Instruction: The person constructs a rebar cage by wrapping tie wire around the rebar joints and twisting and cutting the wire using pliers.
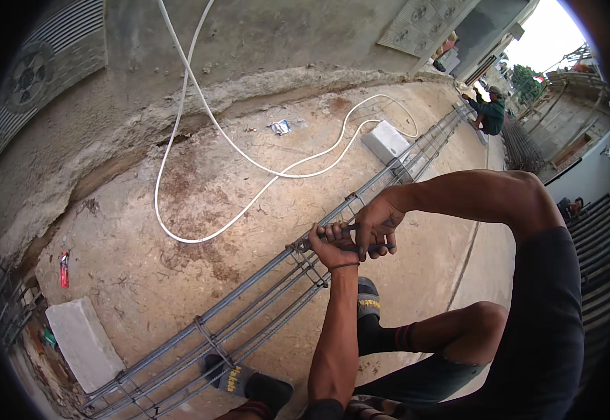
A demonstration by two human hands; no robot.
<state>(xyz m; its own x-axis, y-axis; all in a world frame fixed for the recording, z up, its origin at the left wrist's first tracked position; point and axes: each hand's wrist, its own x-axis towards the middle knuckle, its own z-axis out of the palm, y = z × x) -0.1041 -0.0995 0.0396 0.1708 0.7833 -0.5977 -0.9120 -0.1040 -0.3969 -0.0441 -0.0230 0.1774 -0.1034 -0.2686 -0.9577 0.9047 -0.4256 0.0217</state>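
Observation:
A long cage of steel rebar runs diagonally across the ground before me, with square stirrups tied along it. Both my hands are at its upper bar, beside a stirrup. My right hand is closed round the dark handles of pincers, bent down from the wrist. My left hand, with a dark band at its wrist, is closed about the same tool nearer its head, thumb up along the bar. The pincers' jaws are mostly hidden by my left fingers.
Concrete blocks lie under the cage at the near left and farther up. A white hose loops over the ground by the wall. My sandalled feet straddle the cage. Another person crouches at its far end. Dark bars lie at right.

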